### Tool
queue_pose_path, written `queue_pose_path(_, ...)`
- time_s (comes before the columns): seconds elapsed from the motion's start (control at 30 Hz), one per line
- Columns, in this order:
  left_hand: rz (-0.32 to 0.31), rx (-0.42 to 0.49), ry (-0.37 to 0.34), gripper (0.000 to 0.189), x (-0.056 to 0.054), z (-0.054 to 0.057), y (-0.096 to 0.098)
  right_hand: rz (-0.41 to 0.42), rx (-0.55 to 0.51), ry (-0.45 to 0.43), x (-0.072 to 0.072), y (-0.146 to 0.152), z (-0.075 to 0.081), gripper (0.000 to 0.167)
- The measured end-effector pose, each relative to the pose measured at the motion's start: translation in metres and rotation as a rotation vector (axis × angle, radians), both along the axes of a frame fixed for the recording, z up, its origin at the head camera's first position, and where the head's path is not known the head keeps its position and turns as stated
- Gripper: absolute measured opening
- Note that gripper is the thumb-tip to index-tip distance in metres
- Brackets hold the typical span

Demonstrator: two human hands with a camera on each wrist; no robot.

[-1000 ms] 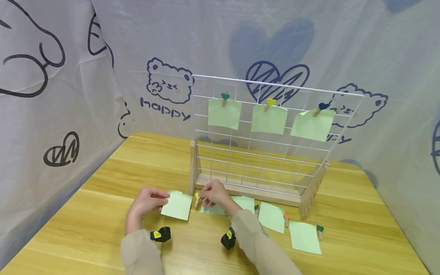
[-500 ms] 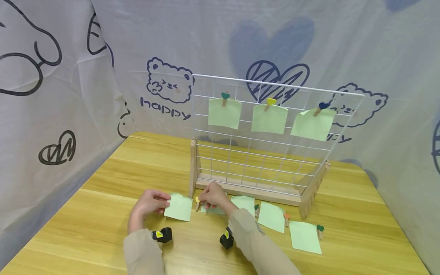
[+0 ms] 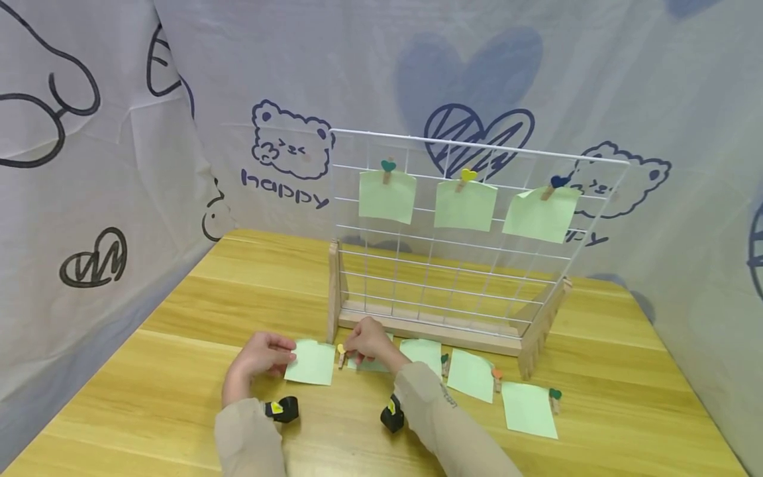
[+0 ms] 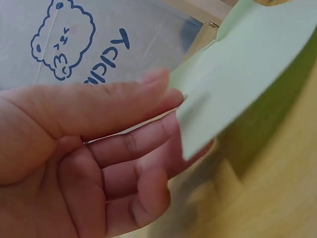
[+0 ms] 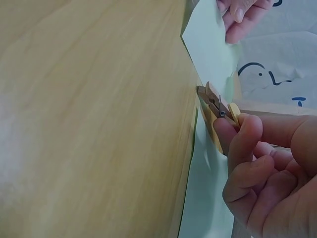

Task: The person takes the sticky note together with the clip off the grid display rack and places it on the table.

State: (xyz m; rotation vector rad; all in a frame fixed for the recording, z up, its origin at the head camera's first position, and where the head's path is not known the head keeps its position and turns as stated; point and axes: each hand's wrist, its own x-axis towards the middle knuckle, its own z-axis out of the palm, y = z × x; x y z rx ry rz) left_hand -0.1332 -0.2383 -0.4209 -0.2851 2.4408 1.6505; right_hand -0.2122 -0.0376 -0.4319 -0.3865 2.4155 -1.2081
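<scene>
My left hand pinches the left edge of a pale green paper note between thumb and fingers. In the left wrist view the note slants above the wooden tabletop. My right hand pinches the end of a small wooden clothespin with a yellow heart, just right of that note. The right wrist view shows the clothespin between thumb and index finger, its tip pointing away from the palm. Under my right hand lies another green note, partly covered.
Behind the hands stands a white wire grid in a wooden base. Several notes hang along its top, such as one under a green heart clothespin. To the right, more notes with clothespins lie on the table.
My left hand has moved slightly right, bringing its note closer to the yellow heart clothespin. My right hand has stayed nearly still, gripping the clothespin.
</scene>
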Motion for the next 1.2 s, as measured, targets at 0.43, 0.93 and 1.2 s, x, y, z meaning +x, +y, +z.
queue_pose_path(0.43,-0.019,-0.068,-0.014,0.027,0.001,-0.001,-0.002,0.012,-0.020,0.001,0.005,-0.002,0.003,0.011)
queue_pose_path(0.93,0.025,-0.081,-0.011,0.030,0.004,0.007,0.000,0.003,-0.013,0.009,0.003,0.002,0.003,0.010)
queue_pose_path(1.2,0.046,-0.071,0.047,0.026,-0.002,0.015,0.008,0.031,0.003,0.029,0.000,0.008,0.013,0.015)
